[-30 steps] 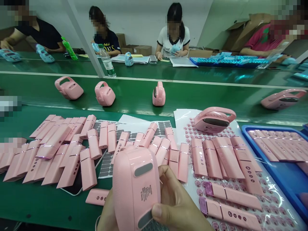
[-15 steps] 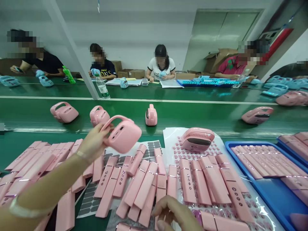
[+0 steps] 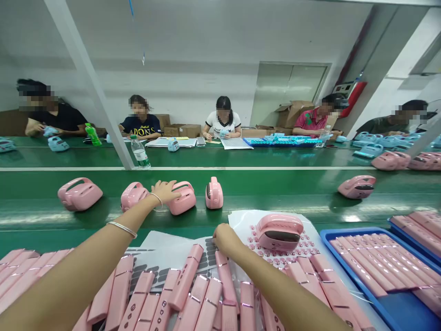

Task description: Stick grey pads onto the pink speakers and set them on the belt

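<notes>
Left hand (image 3: 166, 192), fingers spread, is rested on a rounded, pink, loop-handled plastic device (image 3: 183, 204), just carried from above the green counter (image 3: 86, 239) onto the glossy green belt (image 3: 275, 193), between its edges; placement seems nearly done. Whether anything is pinched by the right hand (image 3: 225, 237), near the white sheet of grey oval stickers (image 3: 207, 256), cannot be told.

Your view is softly lit; pale glare streaks the green belt (image 3: 268, 189), shadows sit under the pink gadgets (image 3: 357, 187), and both side edges stretch.
</notes>
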